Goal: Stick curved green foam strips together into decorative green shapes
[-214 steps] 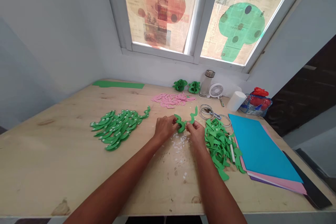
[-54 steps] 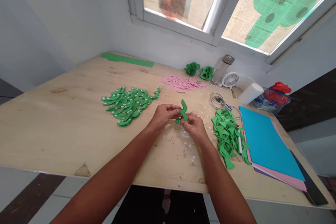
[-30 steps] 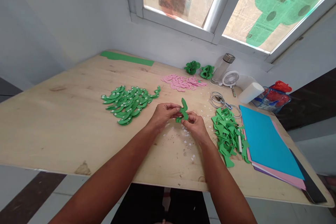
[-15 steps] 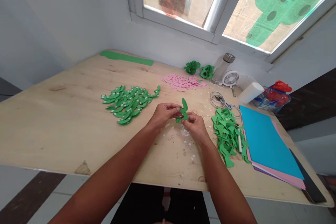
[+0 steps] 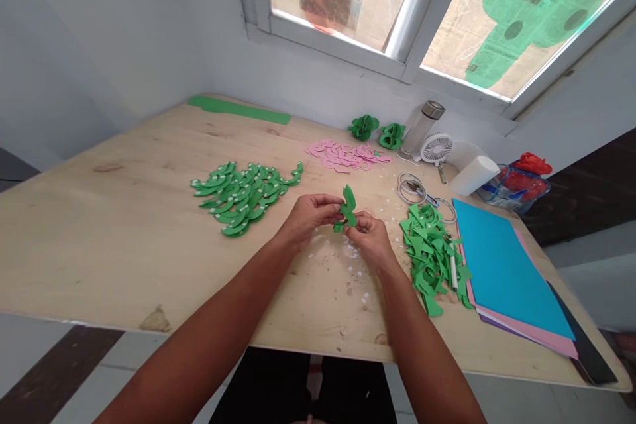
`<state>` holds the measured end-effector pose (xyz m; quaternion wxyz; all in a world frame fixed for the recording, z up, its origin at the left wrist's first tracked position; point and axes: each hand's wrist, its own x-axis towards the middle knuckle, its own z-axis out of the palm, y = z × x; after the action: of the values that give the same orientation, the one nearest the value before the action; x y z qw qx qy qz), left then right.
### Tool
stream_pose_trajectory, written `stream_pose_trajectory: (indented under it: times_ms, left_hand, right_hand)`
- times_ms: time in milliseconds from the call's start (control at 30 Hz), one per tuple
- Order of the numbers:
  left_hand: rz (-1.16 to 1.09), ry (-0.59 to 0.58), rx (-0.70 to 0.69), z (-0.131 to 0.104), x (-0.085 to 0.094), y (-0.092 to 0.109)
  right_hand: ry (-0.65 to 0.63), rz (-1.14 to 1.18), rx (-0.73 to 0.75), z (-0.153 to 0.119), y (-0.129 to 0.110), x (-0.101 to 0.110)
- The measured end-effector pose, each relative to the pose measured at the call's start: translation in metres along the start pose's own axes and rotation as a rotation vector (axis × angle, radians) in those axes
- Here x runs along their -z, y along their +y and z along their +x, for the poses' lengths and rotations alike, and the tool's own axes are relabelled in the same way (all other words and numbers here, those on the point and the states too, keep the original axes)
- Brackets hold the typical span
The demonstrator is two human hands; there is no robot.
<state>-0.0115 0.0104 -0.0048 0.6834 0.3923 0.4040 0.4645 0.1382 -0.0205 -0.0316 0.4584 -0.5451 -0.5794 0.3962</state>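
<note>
Between my two hands, just above the table, is a curled green paper cutout (image 5: 348,197). My left hand (image 5: 312,215) pinches its left side with thumb and fingertips. My right hand (image 5: 366,232) is closed on its lower right part; the fingers partly hide the piece there. To the left lies a spread of curved green paper strips (image 5: 246,195) with small white squares on them. Right of my right hand is a heap of green paper scraps (image 5: 432,252), with a white pen (image 5: 454,271) lying on it.
Pink paper cutouts (image 5: 345,156) lie farther back, near two green paper ornaments (image 5: 364,127). A bottle (image 5: 422,129), a small fan (image 5: 437,147), tape rolls (image 5: 411,188) and a white roll (image 5: 476,175) stand at right. Blue sheets (image 5: 511,265) cover the right side.
The green cutout has turned slightly in my fingers, and its upper part looks broader now. Both hands stay in almost the same place.
</note>
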Motion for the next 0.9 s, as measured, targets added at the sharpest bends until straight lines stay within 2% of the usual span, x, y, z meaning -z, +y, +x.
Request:
stream_pose_trajectory:
  times_ms: [433,633,900]
  left_hand:
    - [0.025,-0.132,0.031,-0.002,0.004,0.005]
    - [0.059,-0.172,-0.051,0.000,0.005,0.003]
    - [0.182,-0.200,-0.231,0.002,0.005,-0.001]
  right_hand:
    - [0.002,-0.009,0.001,-0.001,-0.003,0.001]
    - [-0.013,0.035,-0.029,-0.001,-0.004,0.002]
    - [-0.024,0.118,-0.060,-0.003,-0.011,0.002]
